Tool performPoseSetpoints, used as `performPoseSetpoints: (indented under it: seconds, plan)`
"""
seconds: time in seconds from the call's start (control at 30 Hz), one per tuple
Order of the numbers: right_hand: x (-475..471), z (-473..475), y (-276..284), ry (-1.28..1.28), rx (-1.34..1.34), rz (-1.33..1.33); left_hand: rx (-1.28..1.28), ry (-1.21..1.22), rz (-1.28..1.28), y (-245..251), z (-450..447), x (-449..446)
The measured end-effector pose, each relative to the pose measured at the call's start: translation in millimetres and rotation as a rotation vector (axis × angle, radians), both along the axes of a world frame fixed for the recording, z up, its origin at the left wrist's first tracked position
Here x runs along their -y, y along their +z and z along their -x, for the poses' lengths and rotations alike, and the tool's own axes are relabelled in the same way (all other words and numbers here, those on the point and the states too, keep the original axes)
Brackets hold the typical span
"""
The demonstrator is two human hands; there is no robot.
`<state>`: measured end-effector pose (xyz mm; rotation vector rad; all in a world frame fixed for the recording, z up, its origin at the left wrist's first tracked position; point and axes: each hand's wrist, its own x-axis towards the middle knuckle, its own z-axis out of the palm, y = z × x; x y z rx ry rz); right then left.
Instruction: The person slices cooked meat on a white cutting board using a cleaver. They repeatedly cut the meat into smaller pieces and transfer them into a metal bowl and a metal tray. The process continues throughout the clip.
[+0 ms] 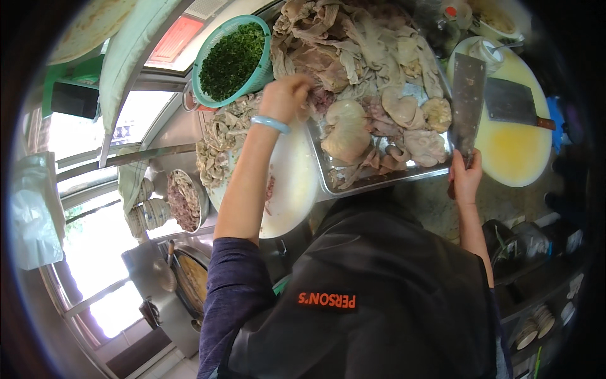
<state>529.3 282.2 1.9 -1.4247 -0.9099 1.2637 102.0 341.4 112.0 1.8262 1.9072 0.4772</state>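
My right hand (pixel 466 176) grips the handle of a cleaver (pixel 468 102), its broad blade pointing away from me beside the tray's right edge. A light blue bangle (pixel 271 124) circles the wrist of my left hand (pixel 285 98), which reaches to the left edge of a metal tray (pixel 378 184), by a piece of dark pink meat (pixel 323 98). Whether its fingers hold any meat cannot be made out. Pale cooked offal (pixel 348 130) is heaped in the tray. Under my left forearm lies a round white cutting board (pixel 293 189) with cut offal pieces (pixel 215 147) and reddish scraps.
A turquoise basket (pixel 269 47) of chopped green herbs stands behind my left hand. At right, a second cleaver (pixel 510 102) lies on a yellowed round board (pixel 513 166) beside a white jar (pixel 486 54). Sliced meat fills a bowl (pixel 205 208) at left, near a large pan (pixel 189 279).
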Motion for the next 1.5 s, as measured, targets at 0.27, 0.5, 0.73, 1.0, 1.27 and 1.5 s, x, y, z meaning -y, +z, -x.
performPoseSetpoints:
  seconds: [0.27, 0.5, 0.73, 1.0, 1.27, 1.5]
  plan:
    - [0.4, 1.5, 2.9, -0.012, 0.027, 0.016, -0.449, -0.081, -0.186, -58.9, -17.5, 11.6]
    - [-0.9, 2.2, 3.8, -0.007, 0.071, -0.007, 0.102, 0.244, -0.280, -61.8, -39.9, 14.8]
    - [0.3, 1.2, 2.2, -0.009, 0.076, -0.008, 0.374, 0.324, -0.342, -84.4, -102.6, 22.9]
    - [-0.7, 0.6, -0.3, -0.007, 0.077, -0.013, 0.584, -0.791, 0.665, -60.2, -145.4, 103.4]
    - [0.7, 3.3, 4.0, -0.018, 0.029, -0.014, -0.081, 0.099, -0.438, -47.8, -63.9, -15.5]
    - [0.3, 2.2, 0.6, -0.030, 0.067, 0.022, -0.063, 0.041, -0.354, -87.5, -78.6, 17.8]
